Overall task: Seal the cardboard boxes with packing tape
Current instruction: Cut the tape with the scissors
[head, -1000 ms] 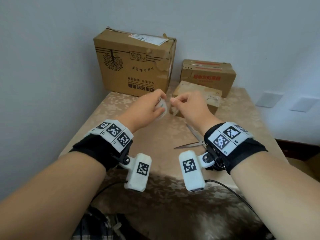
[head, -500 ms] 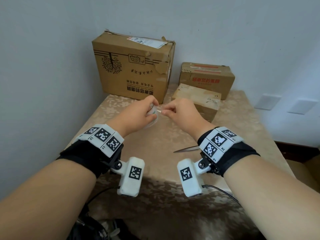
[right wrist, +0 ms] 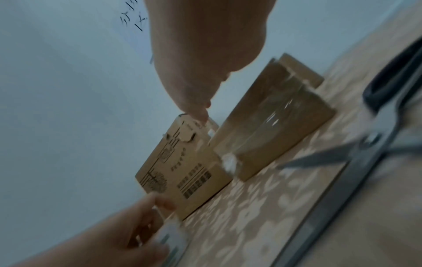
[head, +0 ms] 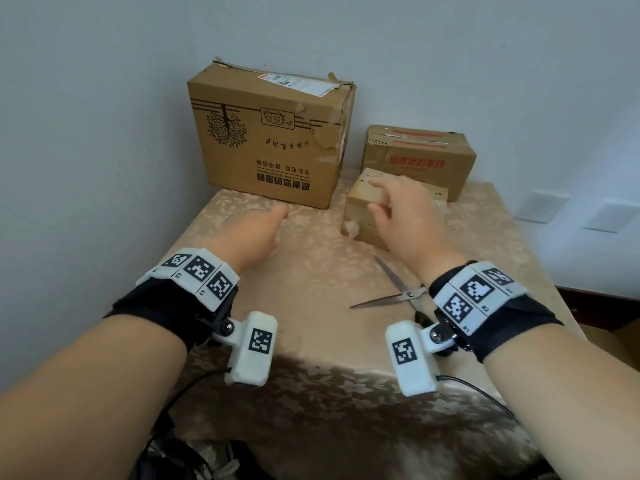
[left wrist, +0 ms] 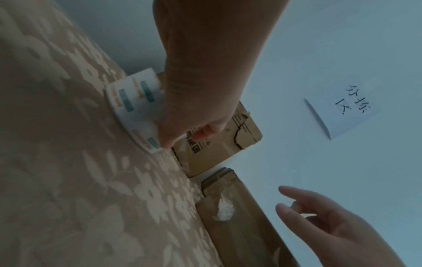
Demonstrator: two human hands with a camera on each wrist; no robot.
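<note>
From the head camera, the left hand [head: 254,233] reaches down to the tablecloth [head: 311,271] in front of the large box [head: 266,140]; a clear tape roll [head: 242,216] shows faintly beneath it. The right hand [head: 401,216] hovers over the small box [head: 360,209], fingers loosely spread and holding nothing. A medium box [head: 419,161] stands behind against the wall. Open scissors [head: 394,292] lie just beside the right wrist.

The left wrist camera shows the left hand [left wrist: 194,81] with fingers curled round the tape roll [left wrist: 134,106], which touches the cloth. The small box [left wrist: 230,222] carries a crumpled wad of tape [left wrist: 224,210] on its corner.

The right wrist view is blurred: the right hand [right wrist: 198,72] is relaxed above the small box [right wrist: 274,119], with clear tape glinting on its face.
</note>
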